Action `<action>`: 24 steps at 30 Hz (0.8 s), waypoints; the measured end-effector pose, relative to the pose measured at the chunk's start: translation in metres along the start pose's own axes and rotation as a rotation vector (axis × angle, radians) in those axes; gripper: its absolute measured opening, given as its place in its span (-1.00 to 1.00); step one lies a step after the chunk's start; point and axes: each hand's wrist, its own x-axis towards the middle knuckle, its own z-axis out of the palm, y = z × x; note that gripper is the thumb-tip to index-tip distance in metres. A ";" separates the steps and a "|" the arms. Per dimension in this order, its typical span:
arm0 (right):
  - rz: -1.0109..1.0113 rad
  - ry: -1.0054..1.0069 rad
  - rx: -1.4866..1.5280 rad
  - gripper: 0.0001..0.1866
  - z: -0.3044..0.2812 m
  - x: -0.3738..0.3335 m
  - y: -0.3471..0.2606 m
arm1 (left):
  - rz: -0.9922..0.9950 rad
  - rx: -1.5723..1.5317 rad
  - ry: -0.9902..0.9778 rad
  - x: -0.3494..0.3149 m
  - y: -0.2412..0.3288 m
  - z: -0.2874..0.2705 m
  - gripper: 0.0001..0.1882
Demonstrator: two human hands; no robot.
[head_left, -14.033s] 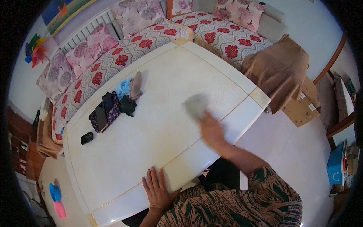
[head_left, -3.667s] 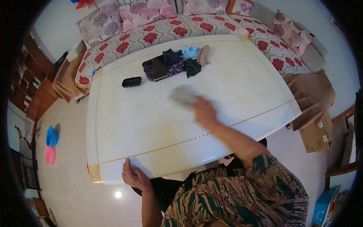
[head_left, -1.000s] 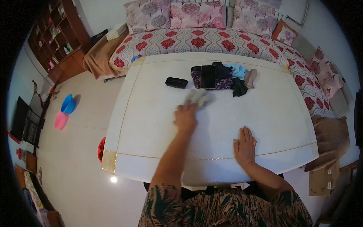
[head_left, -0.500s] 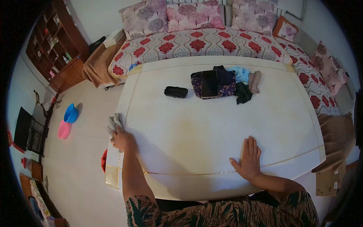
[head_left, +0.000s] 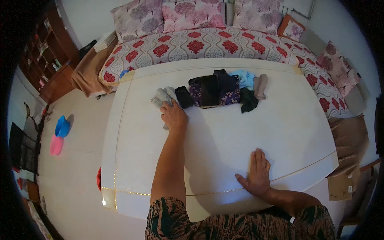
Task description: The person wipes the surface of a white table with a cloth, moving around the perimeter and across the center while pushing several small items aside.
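My left hand (head_left: pixel 174 115) reaches toward the far left part of the white table (head_left: pixel 224 148), its fingers on a crumpled grey cloth (head_left: pixel 161 95) pressed against the top. Directly beside the cloth is a small black case (head_left: pixel 184 97), tilted and close against a dark floral pouch (head_left: pixel 195 91). A black phone (head_left: pixel 210 91) lies on that pouch. My right hand (head_left: pixel 258 176) rests flat near the front edge at the right, thumb spread away from the fingers, holding nothing.
Light blue cloth (head_left: pixel 243 78), a dark green cloth (head_left: pixel 249 101) and a beige-brown cloth (head_left: pixel 260 87) lie right of the pouch. A sofa (head_left: pixel 196 47) with a red-patterned cover borders the table's far side. Blue (head_left: pixel 62 126) and pink (head_left: pixel 56 145) basins stand on the left floor.
My left hand has carried the grey cloth from the table's left edge inward and away from me. The black case has turned and now sits against the pouch. My right hand stays flat.
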 end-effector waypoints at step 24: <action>-0.057 0.110 -0.005 -0.02 0.013 -0.004 0.008 | 0.019 0.022 0.104 -0.083 -0.205 -0.040 -0.56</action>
